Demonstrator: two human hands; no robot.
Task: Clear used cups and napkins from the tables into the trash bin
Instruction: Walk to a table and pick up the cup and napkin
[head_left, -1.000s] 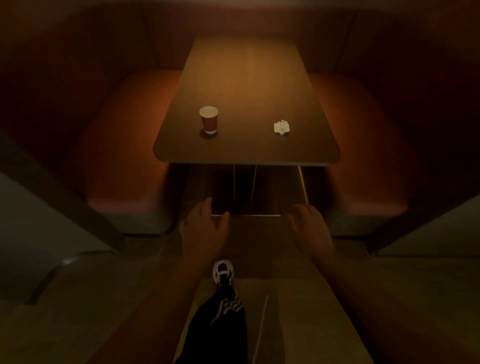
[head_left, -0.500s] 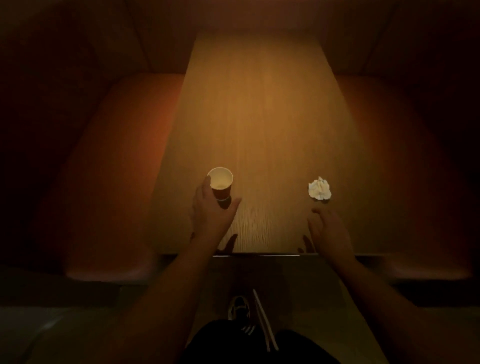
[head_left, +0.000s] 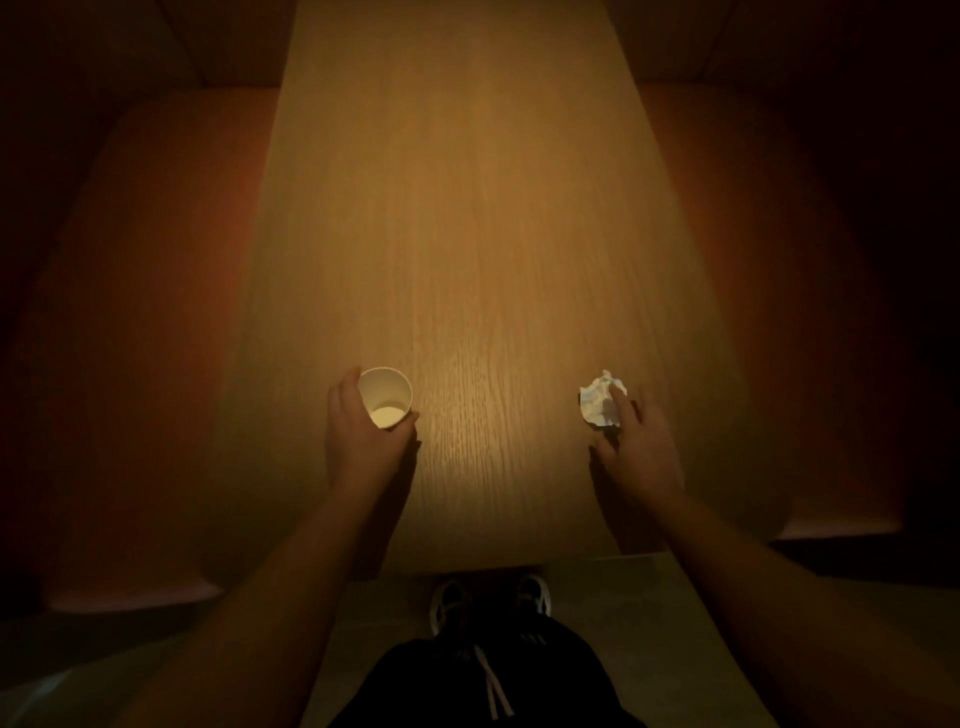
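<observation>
on the near end of the wooden table (head_left: 467, 234), the left hand (head_left: 363, 441) wraps its fingers and thumb around the upright paper cup (head_left: 385, 397). to the right, the right hand (head_left: 641, 447) is spread, a fingertip touching the crumpled napkin (head_left: 597, 400) lying on the table, not grasping it.

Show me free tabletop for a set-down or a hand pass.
Bare wood runs between the paper cup and the crumpled napkin, and across the whole far table beyond them. Crowded spots: the left hand grips the cup; the right hand touches the napkin.
</observation>
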